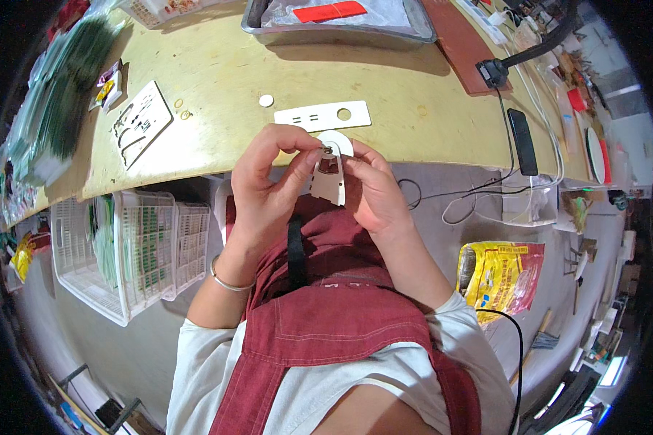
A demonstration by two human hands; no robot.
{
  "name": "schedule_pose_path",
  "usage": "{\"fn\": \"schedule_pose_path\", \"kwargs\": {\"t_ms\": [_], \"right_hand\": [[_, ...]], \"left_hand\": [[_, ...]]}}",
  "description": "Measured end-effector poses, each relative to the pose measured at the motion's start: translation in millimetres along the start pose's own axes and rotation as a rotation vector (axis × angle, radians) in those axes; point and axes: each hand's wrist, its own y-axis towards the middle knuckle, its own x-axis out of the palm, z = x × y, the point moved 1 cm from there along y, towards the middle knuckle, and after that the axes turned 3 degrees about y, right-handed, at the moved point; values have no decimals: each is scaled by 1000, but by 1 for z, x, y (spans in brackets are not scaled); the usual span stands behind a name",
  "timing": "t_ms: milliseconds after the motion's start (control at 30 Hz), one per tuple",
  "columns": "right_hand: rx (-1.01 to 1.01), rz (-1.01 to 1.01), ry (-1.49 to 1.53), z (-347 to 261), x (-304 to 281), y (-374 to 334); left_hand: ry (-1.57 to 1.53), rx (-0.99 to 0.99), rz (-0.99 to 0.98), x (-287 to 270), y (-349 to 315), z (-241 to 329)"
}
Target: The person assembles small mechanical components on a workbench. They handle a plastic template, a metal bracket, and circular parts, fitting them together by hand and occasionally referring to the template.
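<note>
Nearer you than the white flat rectangular strip with a round hole (323, 115), your left hand (267, 172) and right hand (376, 190) pinch a white flat tapered piece (331, 188), round-headed and pierced by cutouts.

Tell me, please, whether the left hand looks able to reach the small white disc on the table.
Probably yes: nothing upright stands between the left hand and the small white disc, though that hand is busy at the white cut-out piece.
</note>
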Motion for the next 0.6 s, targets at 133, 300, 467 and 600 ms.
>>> {"fn": "schedule_pose_path", "kwargs": {"t_ms": [133,300,467,600], "right_hand": [[3,-2,15,-2,4,-2],[7,-1,31,-1,-1,-1],[21,-26,24,-2,2,-1],[-19,28,-71,-3,6,-3]], "left_hand": [[8,10,-84,-4,3,-6],[52,36,-108,-8,6,-1],[66,79,-122,-11,7,0],[90,90,-139,-13,7,3]]}}
